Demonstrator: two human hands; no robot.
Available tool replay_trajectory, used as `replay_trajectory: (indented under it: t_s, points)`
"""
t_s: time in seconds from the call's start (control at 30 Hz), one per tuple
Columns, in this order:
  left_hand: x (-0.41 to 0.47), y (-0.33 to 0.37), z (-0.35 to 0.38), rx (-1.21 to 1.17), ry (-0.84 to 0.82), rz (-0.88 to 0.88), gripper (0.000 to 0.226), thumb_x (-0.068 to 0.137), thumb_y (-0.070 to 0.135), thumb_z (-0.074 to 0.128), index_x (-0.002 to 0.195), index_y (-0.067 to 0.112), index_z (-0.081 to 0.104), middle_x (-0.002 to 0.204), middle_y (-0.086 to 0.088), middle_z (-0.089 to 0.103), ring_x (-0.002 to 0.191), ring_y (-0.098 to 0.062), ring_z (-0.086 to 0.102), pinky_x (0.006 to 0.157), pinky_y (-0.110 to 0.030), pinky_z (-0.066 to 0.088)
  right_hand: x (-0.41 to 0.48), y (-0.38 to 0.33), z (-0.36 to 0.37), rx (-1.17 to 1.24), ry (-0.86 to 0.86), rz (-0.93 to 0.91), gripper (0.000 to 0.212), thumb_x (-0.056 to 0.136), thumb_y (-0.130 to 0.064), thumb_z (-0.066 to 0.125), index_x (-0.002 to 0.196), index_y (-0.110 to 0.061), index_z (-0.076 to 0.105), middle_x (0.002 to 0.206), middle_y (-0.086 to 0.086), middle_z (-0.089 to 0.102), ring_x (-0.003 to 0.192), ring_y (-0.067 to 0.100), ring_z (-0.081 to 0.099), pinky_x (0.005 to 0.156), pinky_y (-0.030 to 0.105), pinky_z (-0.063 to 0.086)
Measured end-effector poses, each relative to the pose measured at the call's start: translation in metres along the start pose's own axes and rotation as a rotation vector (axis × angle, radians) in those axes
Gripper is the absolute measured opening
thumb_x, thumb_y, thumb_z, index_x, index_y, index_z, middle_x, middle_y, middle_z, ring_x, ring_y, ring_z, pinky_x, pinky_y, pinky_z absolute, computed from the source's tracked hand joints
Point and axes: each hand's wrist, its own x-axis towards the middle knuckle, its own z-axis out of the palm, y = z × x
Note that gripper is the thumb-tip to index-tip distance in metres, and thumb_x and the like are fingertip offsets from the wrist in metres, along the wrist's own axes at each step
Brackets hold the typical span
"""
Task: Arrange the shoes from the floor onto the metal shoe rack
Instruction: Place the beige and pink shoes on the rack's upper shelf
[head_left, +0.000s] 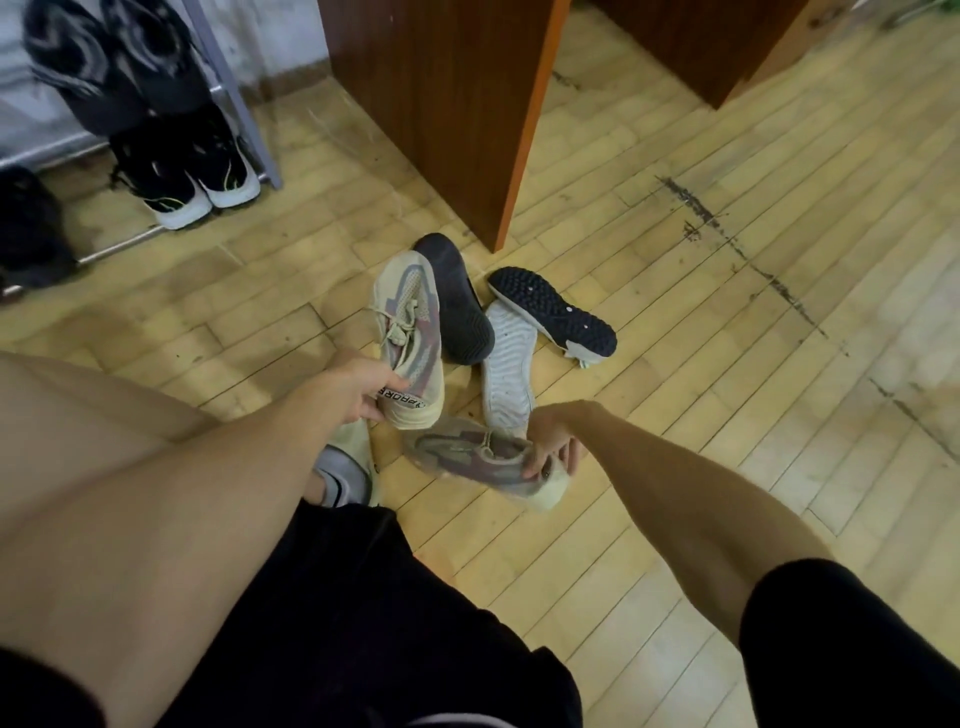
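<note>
My left hand (363, 387) grips the heel of a cream and pink sneaker (408, 322), toe pointing away. My right hand (553, 449) holds the heel opening of the matching sneaker (467, 457), which lies on its side and looks blurred. Three shoes lie sole-up on the floor beyond them: a dark grey sole (457, 306), a white sole (509, 364) and a navy studded sole (556, 312). The metal shoe rack (260, 135) stands at the upper left, with black and white sneakers (192, 166) on its low shelf and dark patterned shoes (104, 57) above.
A brown wooden cabinet (452, 104) stands close behind the pile. Another dark shoe (31, 228) sits at the rack's left end. My foot in a pale shoe (348, 467) rests under my left arm. The wooden floor (727, 364) stretches to the right, with a dark scuff line.
</note>
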Motion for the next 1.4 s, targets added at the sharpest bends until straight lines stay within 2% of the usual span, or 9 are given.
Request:
replay_trajectory:
  t_s: [0.23, 0.53, 0.67, 0.73, 0.9, 1.03, 1.13, 1.27, 1.4]
  points:
    - [-0.013, 0.006, -0.014, -0.125, 0.055, 0.075, 0.051, 0.088, -0.004, 0.059, 0.136, -0.001, 0.044, 0.141, -0.017, 0.05, 0.13, -0.033, 0.047, 0.109, -0.046, 0.038, -0.061, -0.016, -0.08, -0.156, 0.086, -0.031, 0.068, 0.074, -0.027, 0.082, 0.131, -0.002, 0.055, 0.115, 0.017, 0.067, 0.086, 0.031, 0.072, 0.073, 0.04, 0.062]
    - [-0.026, 0.018, -0.052, -0.336, 0.182, 0.161, 0.048, 0.087, -0.004, 0.061, 0.133, -0.001, 0.048, 0.134, -0.013, 0.055, 0.125, -0.031, 0.052, 0.102, -0.041, 0.044, -0.067, -0.063, -0.117, 0.528, 0.383, -0.275, 0.041, 0.081, -0.025, 0.076, 0.108, 0.004, 0.066, 0.098, 0.018, 0.069, 0.077, 0.03, 0.069, 0.061, 0.033, 0.061]
    - [-0.033, 0.034, -0.088, -0.4, 0.211, 0.193, 0.041, 0.087, -0.007, 0.059, 0.127, 0.001, 0.054, 0.113, -0.013, 0.066, 0.097, -0.027, 0.063, 0.081, -0.037, 0.053, -0.062, -0.111, -0.13, 0.672, 0.472, -0.397, 0.041, 0.079, -0.02, 0.078, 0.109, 0.004, 0.064, 0.096, 0.017, 0.07, 0.075, 0.029, 0.07, 0.053, 0.029, 0.061]
    - [-0.04, 0.042, -0.114, -0.41, 0.243, 0.216, 0.034, 0.085, -0.008, 0.061, 0.118, 0.002, 0.059, 0.096, -0.008, 0.067, 0.083, -0.023, 0.063, 0.065, -0.031, 0.051, -0.065, -0.14, -0.142, 0.67, 0.472, -0.477, 0.036, 0.081, -0.021, 0.077, 0.11, -0.004, 0.065, 0.093, 0.009, 0.071, 0.078, 0.025, 0.072, 0.059, 0.028, 0.062]
    - [-0.049, 0.062, -0.191, -0.419, 0.427, 0.29, 0.026, 0.073, -0.006, 0.073, 0.095, 0.006, 0.069, 0.097, -0.012, 0.072, 0.082, -0.027, 0.067, 0.079, -0.041, 0.058, -0.083, -0.218, -0.173, 0.681, 0.471, -0.658, 0.014, 0.083, -0.016, 0.074, 0.094, -0.016, 0.065, 0.089, 0.002, 0.07, 0.089, 0.023, 0.068, 0.072, 0.035, 0.06]
    - [-0.053, 0.084, -0.246, -0.472, 0.489, 0.34, 0.02, 0.068, -0.005, 0.077, 0.083, 0.007, 0.07, 0.097, -0.014, 0.073, 0.086, -0.03, 0.07, 0.082, -0.05, 0.057, -0.091, -0.278, -0.199, 0.678, 0.529, -0.736, 0.017, 0.081, -0.019, 0.077, 0.095, -0.015, 0.068, 0.098, 0.009, 0.072, 0.088, 0.026, 0.07, 0.065, 0.034, 0.06]
    - [-0.057, 0.104, -0.278, -0.467, 0.546, 0.378, 0.018, 0.073, -0.002, 0.076, 0.087, 0.004, 0.068, 0.089, -0.01, 0.07, 0.077, -0.023, 0.067, 0.07, -0.038, 0.058, -0.098, -0.316, -0.223, 0.672, 0.562, -0.788, 0.016, 0.078, -0.019, 0.079, 0.091, -0.019, 0.069, 0.095, 0.006, 0.074, 0.087, 0.021, 0.072, 0.062, 0.032, 0.061]
    - [-0.049, 0.137, -0.318, -0.481, 0.626, 0.431, 0.027, 0.073, -0.004, 0.076, 0.067, 0.015, 0.057, 0.075, -0.007, 0.064, 0.069, -0.026, 0.065, 0.069, -0.044, 0.059, -0.108, -0.367, -0.262, 0.682, 0.589, -0.823, 0.018, 0.074, -0.019, 0.083, 0.087, -0.014, 0.072, 0.088, 0.005, 0.075, 0.082, 0.022, 0.073, 0.063, 0.035, 0.062]
    - [-0.032, 0.174, -0.364, -0.463, 0.65, 0.476, 0.027, 0.065, -0.003, 0.081, 0.082, 0.007, 0.064, 0.089, -0.016, 0.072, 0.088, -0.037, 0.071, 0.074, -0.058, 0.058, -0.115, -0.416, -0.303, 0.859, 0.522, -0.842, 0.033, 0.071, -0.011, 0.085, 0.096, 0.004, 0.07, 0.091, 0.012, 0.075, 0.084, 0.028, 0.073, 0.073, 0.049, 0.061]
